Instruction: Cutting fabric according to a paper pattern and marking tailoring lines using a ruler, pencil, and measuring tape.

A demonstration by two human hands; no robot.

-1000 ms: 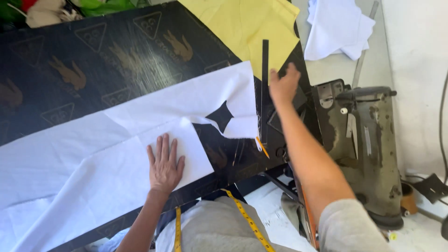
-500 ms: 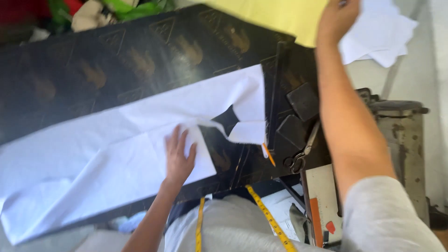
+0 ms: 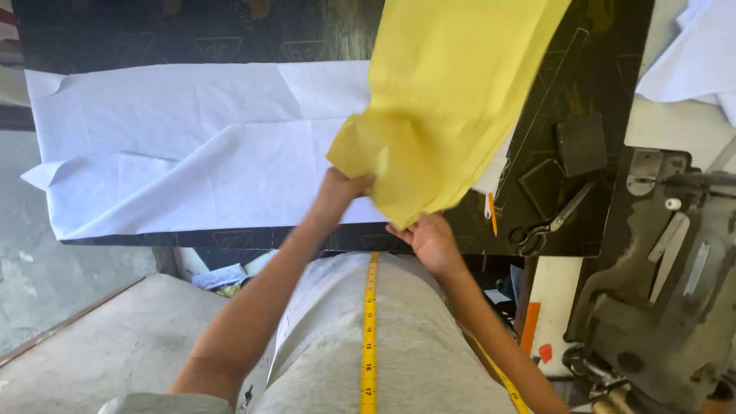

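A large piece of yellow fabric [image 3: 448, 100] hangs over the middle of the dark patterned table [image 3: 192, 38], reaching from the top of the view down to my hands. My left hand [image 3: 345, 188] grips its lower left corner, and my right hand [image 3: 429, 238] grips its lower edge near the table's front. Beneath it a long white fabric [image 3: 176, 146] lies flat across the table, partly hidden by the yellow fabric. A yellow measuring tape [image 3: 370, 330] hangs down my front.
Scissors [image 3: 548, 222], an orange pencil [image 3: 491, 213], a dark block [image 3: 581, 143] and a clear ruler [image 3: 540, 107] lie on the table's right part. A grey sewing machine [image 3: 667, 284] stands at the right. More white cloth [image 3: 694, 57] lies top right.
My right hand reached to the far yellow fabric and pulled it toward me over the white fabric. My left hand left the white fabric and now also grips the yellow one. The view shifted.
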